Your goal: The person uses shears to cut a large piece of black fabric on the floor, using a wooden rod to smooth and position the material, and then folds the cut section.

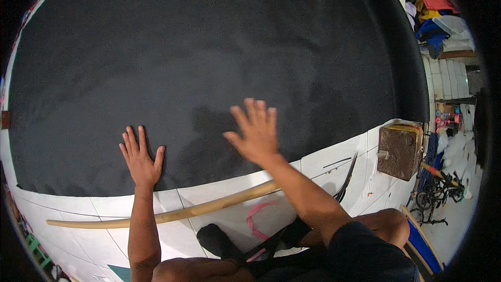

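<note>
A wide sheet of black fabric [209, 31] lies spread over the white tiled floor, with soft wrinkles toward its middle and right. Its right side ends in a thick roll [409, 68]. My left hand [141, 161] rests flat on the cloth near its front edge, fingers stretched out. Farther right, my right hand [255, 133] is over the cloth with its fingers spread; I cannot tell whether the palm touches it. Neither hand holds anything. Beneath my forearms, a long curved wooden strip [193, 211] lies on the tiles along the front edge of the cloth.
A brown box-like block [399, 151] stands at the fabric's right front corner. Dark thin rods or cables [347, 180] and a pink strip [253, 219] lie near my feet. Coloured clutter [438, 15] and small bicycle shapes [438, 193] line the right side. A brown piece [6, 120] sits at the left edge.
</note>
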